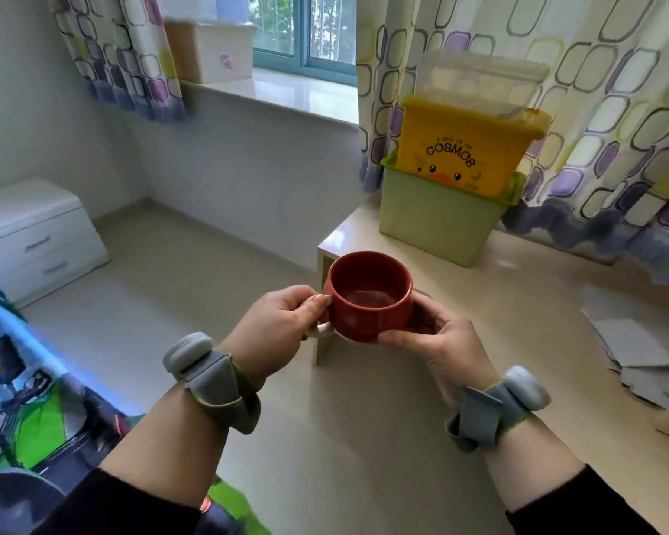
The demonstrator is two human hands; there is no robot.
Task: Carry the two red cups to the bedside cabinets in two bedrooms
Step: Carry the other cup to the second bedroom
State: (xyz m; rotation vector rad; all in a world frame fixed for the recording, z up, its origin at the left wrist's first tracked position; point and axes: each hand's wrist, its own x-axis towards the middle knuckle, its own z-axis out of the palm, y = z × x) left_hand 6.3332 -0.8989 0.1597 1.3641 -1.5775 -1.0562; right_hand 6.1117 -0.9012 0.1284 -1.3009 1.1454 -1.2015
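Observation:
A red cup (367, 299) with a white handle is held upright in front of me, near the corner of a cream desk (518, 303). My left hand (282, 322) pinches its handle on the left side. My right hand (437, 334) cradles the cup's right side and bottom. The inside of the cup looks dark and holds nothing I can make out. Only this one red cup is in view. A white bedside cabinet (35, 233) with two drawers stands at the far left against the wall.
Stacked green (437, 222) and yellow storage boxes (468, 152) sit on the desk by the patterned curtain. White papers (642, 357) lie at the desk's right. A bed with a colourful cover (35, 411) is at lower left. Beige floor lies between bed and desk.

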